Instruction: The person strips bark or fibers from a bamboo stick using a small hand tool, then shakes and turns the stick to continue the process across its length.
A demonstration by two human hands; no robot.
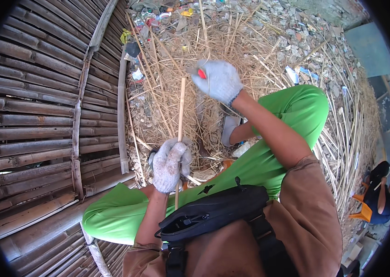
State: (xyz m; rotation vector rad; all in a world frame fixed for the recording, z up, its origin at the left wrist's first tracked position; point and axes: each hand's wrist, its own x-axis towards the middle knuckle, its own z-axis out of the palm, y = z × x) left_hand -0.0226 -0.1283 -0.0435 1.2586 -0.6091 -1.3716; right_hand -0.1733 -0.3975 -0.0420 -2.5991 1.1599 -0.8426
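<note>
My left hand (167, 167), in a soiled white knit glove, is closed round a pale bamboo strip (181, 108). The strip stands lengthwise in front of me, its far end free and its near end by the black waist bag (213, 213). Beyond that far end and a little to its right, my right hand (221, 81) is raised in a similar glove. It is closed round a small red-handled tool (202, 73); a greyish part juts out on the left, too blurred to name. The tool and the strip appear apart.
Straw-like shavings (245, 55) and loose strips cover the ground between my green-trousered legs (291, 111). A slatted bamboo wall (33, 111) rises close on the left. Litter and rubble (172, 18) lie at the back. Far right, another person (381, 198) is by an orange chair (362, 207).
</note>
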